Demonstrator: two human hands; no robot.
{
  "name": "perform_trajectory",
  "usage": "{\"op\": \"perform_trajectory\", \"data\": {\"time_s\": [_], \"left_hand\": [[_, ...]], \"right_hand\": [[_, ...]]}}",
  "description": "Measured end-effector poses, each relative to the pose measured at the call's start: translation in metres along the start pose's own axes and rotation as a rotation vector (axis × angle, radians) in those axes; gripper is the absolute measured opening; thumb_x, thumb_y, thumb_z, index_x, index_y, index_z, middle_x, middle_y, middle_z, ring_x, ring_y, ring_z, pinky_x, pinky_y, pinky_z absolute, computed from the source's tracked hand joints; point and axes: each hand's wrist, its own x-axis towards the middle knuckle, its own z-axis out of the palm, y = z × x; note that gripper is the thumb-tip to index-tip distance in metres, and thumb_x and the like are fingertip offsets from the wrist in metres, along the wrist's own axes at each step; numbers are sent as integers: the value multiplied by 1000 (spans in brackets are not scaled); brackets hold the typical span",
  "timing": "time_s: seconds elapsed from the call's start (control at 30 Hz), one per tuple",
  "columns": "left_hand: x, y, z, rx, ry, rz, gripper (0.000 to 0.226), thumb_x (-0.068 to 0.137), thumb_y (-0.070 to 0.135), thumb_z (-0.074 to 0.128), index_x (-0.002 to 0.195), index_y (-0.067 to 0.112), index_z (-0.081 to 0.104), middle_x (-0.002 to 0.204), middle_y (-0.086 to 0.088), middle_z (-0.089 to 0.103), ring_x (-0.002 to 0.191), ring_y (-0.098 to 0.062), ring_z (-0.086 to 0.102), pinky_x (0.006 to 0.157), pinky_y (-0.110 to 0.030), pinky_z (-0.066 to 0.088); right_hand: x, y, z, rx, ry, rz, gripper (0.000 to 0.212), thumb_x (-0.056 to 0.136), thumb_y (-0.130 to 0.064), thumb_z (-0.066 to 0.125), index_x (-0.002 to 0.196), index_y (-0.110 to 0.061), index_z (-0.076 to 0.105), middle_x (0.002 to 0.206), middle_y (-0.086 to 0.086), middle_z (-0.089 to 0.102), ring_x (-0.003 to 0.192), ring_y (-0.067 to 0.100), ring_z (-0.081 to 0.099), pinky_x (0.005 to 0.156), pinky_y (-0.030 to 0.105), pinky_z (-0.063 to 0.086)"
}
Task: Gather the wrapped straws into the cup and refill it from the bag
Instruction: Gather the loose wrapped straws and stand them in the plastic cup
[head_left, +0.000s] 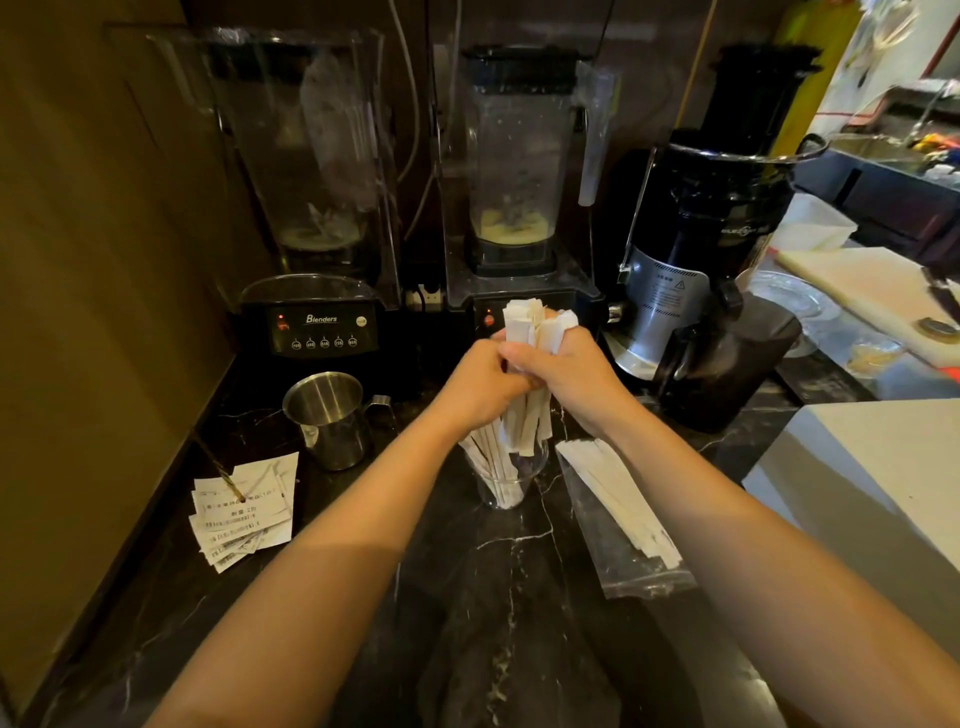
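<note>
A dark marble counter (519, 597) holds two blenders (317, 218) and a black juicer (711, 249) along the back wall. Both forearms reach in from below. The left hand (480, 387) and right hand (563, 371) have their fingers wrapped tight around one bundle of wrapped straws (530, 332), whose lower ends stand in a clear cup (506, 486). Just right of the cup lies a clear bag (618, 514) with more straws inside. A steel pitcher (330, 415) and paper receipts (244, 512) sit to the left
</note>
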Motion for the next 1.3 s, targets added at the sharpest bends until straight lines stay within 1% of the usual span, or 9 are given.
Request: {"op": "perform_trajectory", "data": {"time_s": [0.17,0.33,0.4,0.5,0.6,0.73,0.9,1.1,1.3], "left_hand": [[1,-20,11,-44,83,-60,37,86,3,55,123,4,54,121,-15,61,111,-20,57,92,-26,46],[0,-37,17,-62,96,-89,35,84,1,56,119,4,56,114,-14,64,109,-24,60,89,-27,49],[0,-44,18,-50,98,-77,36,83,0,58,119,5,56,114,-14,64,108,-23,60,86,-25,49],[1,-51,16,44,140,-80,41,82,6,62,122,9,54,117,-9,62,106,-17,58,80,-14,45],[2,-55,14,257,144,-61,44,87,12,57,130,10,49,125,-9,60,111,-15,56,87,-15,42],[-1,-58,14,605,77,0,42,94,16,43,136,10,43,139,-10,50,131,-21,43,109,-30,32],[-6,-63,12,974,-32,-16,49,97,29,31,145,17,27,157,-1,24,147,-18,9,119,-43,-1],[-5,-59,7,985,-132,-123,55,97,36,29,148,25,10,161,-5,0,147,-22,-11,116,-52,-9],[-2,-41,5,960,-14,-110,59,95,49,25,147,34,1,160,-6,-11,145,-24,-20,113,-55,-14]], "right_hand": [[9,20,2,27,-58,65,28,88,-12,57,114,-2,63,98,5,66,84,3,62,69,7,50],[15,36,8,43,-72,81,23,83,-10,63,106,-14,61,101,9,66,90,14,62,81,21,51],[17,42,9,35,-53,82,35,79,-8,68,107,-22,52,112,12,62,101,19,59,87,30,49],[16,50,9,-12,-38,77,54,78,-6,69,125,-17,44,115,1,53,111,18,53,95,32,45],[15,57,7,-261,-37,12,47,85,-14,63,129,-14,47,126,5,53,122,17,48,98,28,39],[12,62,7,-589,-125,-39,47,94,-24,47,140,-15,39,147,6,41,138,19,32,114,35,27],[10,67,8,-831,-299,86,56,99,-35,30,149,-19,13,159,2,17,148,17,5,121,42,6],[10,60,3,-871,-331,123,61,97,-43,29,149,-27,2,161,1,-4,147,17,-10,119,47,-4],[5,45,-14,-835,-217,139,67,94,-52,28,147,-32,-8,160,2,-15,146,18,-15,118,48,-5]]}}
